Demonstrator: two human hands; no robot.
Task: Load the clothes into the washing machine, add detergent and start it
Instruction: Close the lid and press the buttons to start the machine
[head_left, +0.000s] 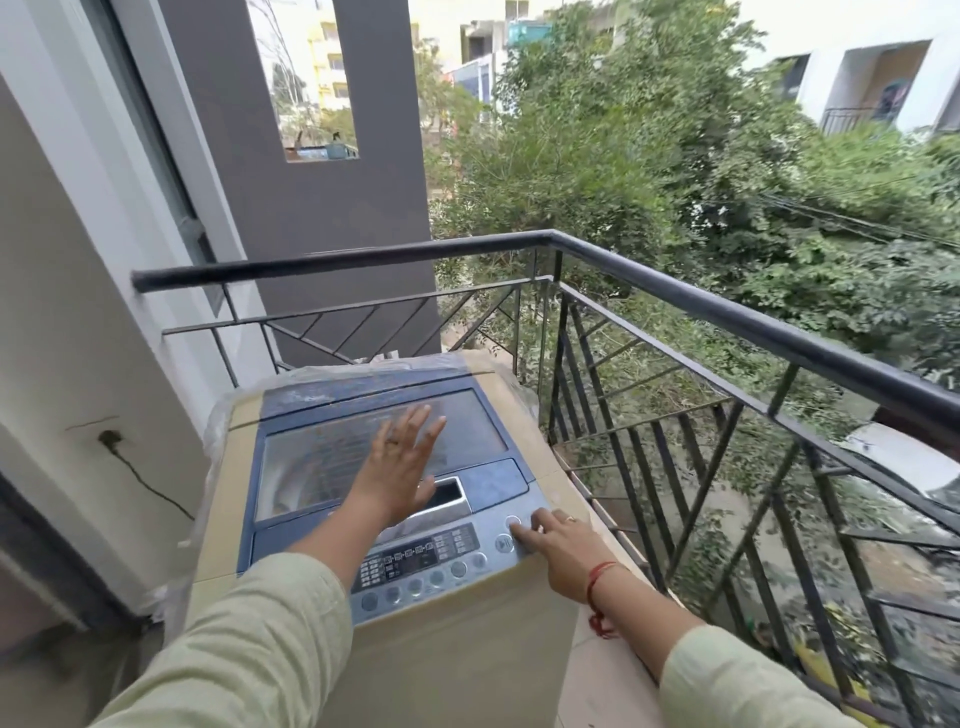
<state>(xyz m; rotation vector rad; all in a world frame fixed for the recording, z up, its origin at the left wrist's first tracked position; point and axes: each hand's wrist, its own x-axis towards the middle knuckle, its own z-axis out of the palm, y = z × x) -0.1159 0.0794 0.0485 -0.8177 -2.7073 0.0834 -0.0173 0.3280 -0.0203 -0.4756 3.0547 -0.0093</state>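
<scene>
The washing machine (457, 649) stands at the lower centre of the frame, its lid (322, 457) closed; our left hand (400, 462) lies flat on the lid, fingers (415, 423) straight, holding nothing; our right hand (563, 548) is nearer the control panel (431, 561), fingers (545, 522) relaxed, one tip touching a round button (511, 519) at the panel's right end.

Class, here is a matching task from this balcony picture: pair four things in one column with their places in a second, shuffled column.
Column A
1 left hand
2 right hand
3 plug
4 railing

Column B
a on the wall, left of the washing machine
b fingers spread over the closed lid
c along the balcony edge, behind and right of the machine
d fingertip at a round button on the control panel

Pairs: 1-b; 2-d; 3-a; 4-c
</scene>
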